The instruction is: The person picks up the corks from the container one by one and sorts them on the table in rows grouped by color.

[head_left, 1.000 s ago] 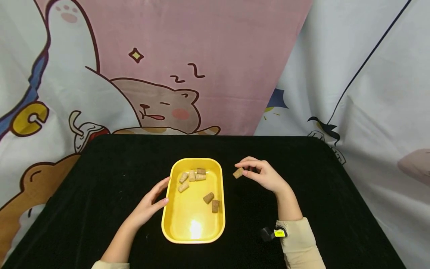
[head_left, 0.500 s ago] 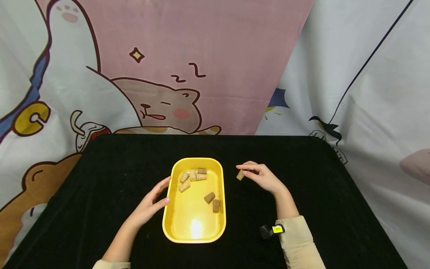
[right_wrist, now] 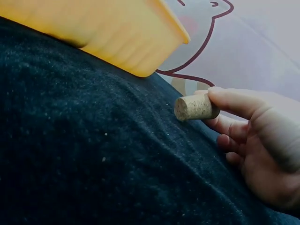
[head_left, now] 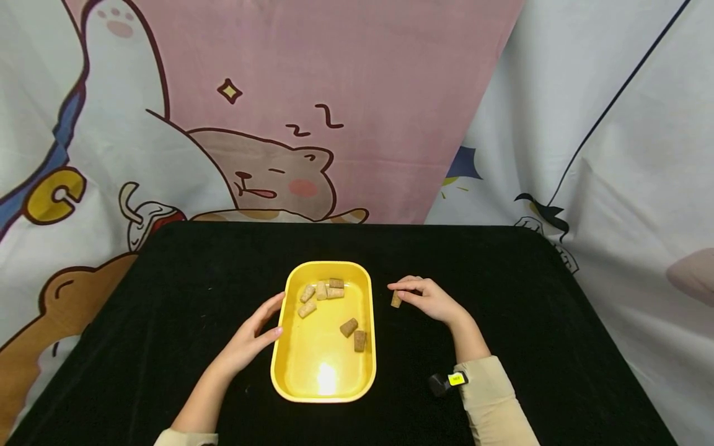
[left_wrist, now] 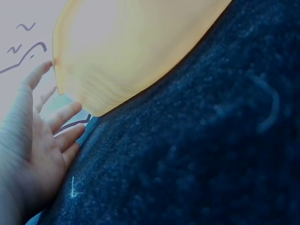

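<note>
Hanging behind the black-covered table (head_left: 167,310), a cartoon-printed cloth (head_left: 401,93) spans the background. At left, the left hand (head_left: 248,341) touches a yellow tray (head_left: 295,359) with fingers spread. Seven corks (head_left: 321,290) lie inside. The tray's right wall separates these from the right hand (head_left: 432,300), angled inward, fingers pinching another cork (right_wrist: 194,107) near the tray.

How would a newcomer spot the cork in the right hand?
Start at the yellow tray on the black cloth. To its right, the right hand pinches a cork. It's the only visible cork outside the tray; the other seven lie inside.
</note>
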Motion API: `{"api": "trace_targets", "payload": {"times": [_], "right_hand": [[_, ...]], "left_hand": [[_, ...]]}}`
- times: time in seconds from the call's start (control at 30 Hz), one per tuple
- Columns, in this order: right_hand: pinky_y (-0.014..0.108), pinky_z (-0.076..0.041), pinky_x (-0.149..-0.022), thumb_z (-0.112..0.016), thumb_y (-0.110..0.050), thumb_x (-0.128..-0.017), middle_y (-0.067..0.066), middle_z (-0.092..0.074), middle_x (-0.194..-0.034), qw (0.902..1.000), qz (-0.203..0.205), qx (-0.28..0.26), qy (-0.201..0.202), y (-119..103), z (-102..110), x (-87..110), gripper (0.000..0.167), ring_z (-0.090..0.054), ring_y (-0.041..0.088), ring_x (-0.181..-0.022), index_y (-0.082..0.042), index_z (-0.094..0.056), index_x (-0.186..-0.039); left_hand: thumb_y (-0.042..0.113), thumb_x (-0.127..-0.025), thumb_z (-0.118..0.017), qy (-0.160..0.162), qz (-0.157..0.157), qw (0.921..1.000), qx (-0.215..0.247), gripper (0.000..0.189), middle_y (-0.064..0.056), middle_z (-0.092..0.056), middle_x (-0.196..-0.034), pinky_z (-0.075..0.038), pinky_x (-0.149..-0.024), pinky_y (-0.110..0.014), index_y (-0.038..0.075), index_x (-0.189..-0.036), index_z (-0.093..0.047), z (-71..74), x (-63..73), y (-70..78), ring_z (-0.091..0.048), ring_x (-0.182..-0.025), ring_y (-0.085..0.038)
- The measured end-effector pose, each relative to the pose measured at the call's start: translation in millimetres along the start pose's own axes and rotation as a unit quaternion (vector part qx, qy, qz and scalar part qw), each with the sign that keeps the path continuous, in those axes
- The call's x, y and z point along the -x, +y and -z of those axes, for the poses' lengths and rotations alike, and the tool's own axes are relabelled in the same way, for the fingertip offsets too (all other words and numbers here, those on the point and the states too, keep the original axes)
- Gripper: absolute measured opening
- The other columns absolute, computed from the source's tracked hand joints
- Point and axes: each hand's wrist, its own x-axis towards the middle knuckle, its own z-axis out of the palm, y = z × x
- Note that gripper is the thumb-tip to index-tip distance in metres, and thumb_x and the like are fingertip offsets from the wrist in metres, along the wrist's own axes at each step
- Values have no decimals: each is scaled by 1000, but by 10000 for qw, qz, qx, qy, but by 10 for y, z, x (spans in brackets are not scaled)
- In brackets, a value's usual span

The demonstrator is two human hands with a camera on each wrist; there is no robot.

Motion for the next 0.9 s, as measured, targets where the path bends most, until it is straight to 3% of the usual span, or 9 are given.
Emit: {"api": "trace_targets", "payload": {"times": [0.23, 0.43, 0.67, 0.9], "right_hand": [[40, -43, -84, -58, -26, -97, 0, -61, -112, 9984, 41, 556, 85, 417, -60, -101, 26, -51, 19, -102, -15, -70, -117], [40, -43, -82, -63, -27, -94, -1, -64, -108, 9964, 40, 814, 247, 414, -100, -123, 26, -52, 18, -98, -13, -70, -115], [44, -44, -87, -66, -23, -92, -2, -64, -104, 9961, -321, 706, 431, 346, -141, -139, 19, -53, 19, -100, -14, -72, -107], [41, -46, -84, -63, -26, -93, 0, -62, -108, 9953, -237, 823, 455, 332, -114, -123, 24, -54, 18, -96, -13, -70, -113]], "left_hand": [[15, -97, -55, -3, -51, 10000, -23, 57, -11, -37, -150, -20, -103, -68, 21, -149, -33, 0, -5, -19, -30, -137, -35], [15, -97, -55, -9, -1, 10000, -1, 57, -12, -36, -150, -20, -102, -68, 20, -149, -32, 7, 1, -21, -30, -137, -35], [16, -97, -55, -3, 12, 10000, -20, 57, -12, -36, -150, -20, -102, -69, 21, -149, -32, 7, 4, -15, -30, -136, -36], [16, -97, -55, 5, 14, 10000, -24, 57, -12, -36, -150, -20, -103, -68, 20, -149, -32, -3, -2, -20, -30, -136, -35]]}}
